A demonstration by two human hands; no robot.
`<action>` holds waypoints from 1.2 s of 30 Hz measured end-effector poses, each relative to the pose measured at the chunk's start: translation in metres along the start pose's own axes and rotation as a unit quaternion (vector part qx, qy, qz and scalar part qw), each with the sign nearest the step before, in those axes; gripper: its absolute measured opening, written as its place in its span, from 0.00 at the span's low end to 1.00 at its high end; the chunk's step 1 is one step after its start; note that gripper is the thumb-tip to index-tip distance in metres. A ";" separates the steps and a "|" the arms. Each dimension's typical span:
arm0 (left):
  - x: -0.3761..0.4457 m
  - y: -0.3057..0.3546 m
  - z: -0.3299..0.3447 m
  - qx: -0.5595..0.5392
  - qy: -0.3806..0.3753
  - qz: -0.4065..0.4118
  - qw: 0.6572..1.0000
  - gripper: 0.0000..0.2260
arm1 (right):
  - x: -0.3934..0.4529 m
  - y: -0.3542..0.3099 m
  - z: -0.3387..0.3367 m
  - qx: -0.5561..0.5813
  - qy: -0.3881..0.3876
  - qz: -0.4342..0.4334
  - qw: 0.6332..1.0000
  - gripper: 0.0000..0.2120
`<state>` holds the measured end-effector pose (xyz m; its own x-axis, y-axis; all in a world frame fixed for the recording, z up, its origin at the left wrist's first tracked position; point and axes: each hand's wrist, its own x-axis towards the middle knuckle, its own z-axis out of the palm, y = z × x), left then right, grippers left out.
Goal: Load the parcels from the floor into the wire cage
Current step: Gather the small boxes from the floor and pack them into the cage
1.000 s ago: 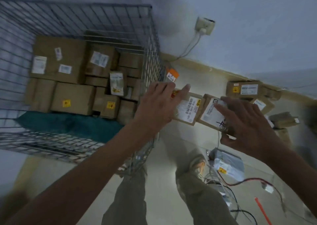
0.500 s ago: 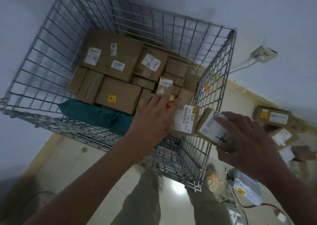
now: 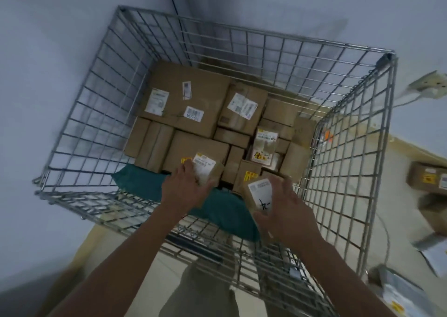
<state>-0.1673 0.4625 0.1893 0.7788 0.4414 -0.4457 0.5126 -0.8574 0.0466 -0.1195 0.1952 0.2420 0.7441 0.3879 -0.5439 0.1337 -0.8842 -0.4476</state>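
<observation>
Left hand: fingers curled round a small box with a white label on top, held over the cage interior just above the green bag. Right hand: gripping a second small box, its white label bearing a black handwritten mark. The hands are apart, each clamped on its own parcel, the right one at 3 o'clock from the left. Both forearms cross the near rim of the cage.

Both held parcels are inside the cage outline, above the load; whether either touches the boxes below cannot be told.

Cage contents: a large box at 12 o'clock from the left hand, carrying three white labels. At 1 o'clock, a medium box with two overlapping labels. A mid-size box lies directly beyond the left hand, with a yellow sticker partly hidden by the held parcel. Smaller cartons fill the right side, one showing a yellow warning label. The green bag lies along the near edge of the load.

Outside the cage, at 3 o'clock: more parcels on the floor, including a brown box with a yellow sticker, and grey mailers at 4 o'clock. A wall socket with a white cable sits at 2 o'clock. The person's trouser legs show at 6 o'clock.
</observation>
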 end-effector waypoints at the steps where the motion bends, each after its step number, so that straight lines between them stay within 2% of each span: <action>1: 0.010 -0.008 0.006 0.004 -0.005 -0.006 1.000 0.47 | 0.010 -0.002 0.010 -0.003 -0.012 0.013 1.000 0.40; 6: 0.055 -0.049 0.022 -0.101 0.004 -0.117 0.988 0.50 | 0.063 -0.031 0.057 0.077 -0.035 0.109 0.990 0.42; 9: 0.095 -0.076 0.019 -0.135 0.012 -0.129 0.982 0.50 | 0.108 -0.068 0.084 0.124 -0.005 0.147 0.981 0.39; 13: 0.138 -0.108 0.027 -0.210 -0.003 -0.070 0.975 0.45 | 0.171 -0.131 0.122 0.187 0.045 0.168 0.967 0.36; 15: 0.152 -0.124 0.030 -0.218 0.010 -0.021 0.976 0.38 | 0.198 -0.155 0.141 0.193 0.056 0.179 0.963 0.35; 17: 0.155 -0.142 0.040 -0.192 0.037 0.040 0.980 0.28 | 0.216 -0.174 0.157 0.169 0.080 0.184 0.965 0.32; 20: 0.149 -0.162 0.050 -0.080 0.037 0.147 0.985 0.21 | 0.230 -0.196 0.171 0.116 0.109 0.181 0.971 0.27; 22: 0.150 -0.169 0.050 -0.028 0.018 0.189 0.981 0.24 | 0.234 -0.197 0.177 0.100 0.129 0.198 0.967 0.28; 25: 0.151 -0.176 0.046 0.023 0.013 0.246 0.969 0.29 | 0.235 -0.196 0.180 0.137 0.169 0.220 0.951 0.32; 27: 0.151 -0.179 0.043 0.048 0.015 0.246 0.968 0.30 | 0.240 -0.196 0.177 0.165 0.195 0.223 0.941 0.31; 30: 0.142 -0.171 0.036 0.017 0.030 0.221 0.975 0.23 | 0.249 -0.189 0.169 0.184 0.176 0.220 0.942 0.31; 33: 0.125 -0.145 0.023 -0.011 0.041 0.244 0.969 0.21 | 0.238 -0.174 0.155 0.214 0.137 0.203 0.945 0.39; 34: 0.117 -0.131 0.020 -0.017 0.035 0.256 0.966 0.22 | 0.227 -0.169 0.146 0.227 0.138 0.199 0.943 0.39; 36: 0.096 -0.095 0.007 -0.031 0.028 0.277 0.960 0.25 | 0.195 -0.160 0.124 0.246 0.150 0.191 0.939 0.33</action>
<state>-0.1435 0.5841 0.1359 0.9555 -0.0627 -0.2882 0.0330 -0.9483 0.3155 -0.0768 0.4443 0.1198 0.8370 -0.0879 -0.5401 -0.4429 -0.6883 -0.5745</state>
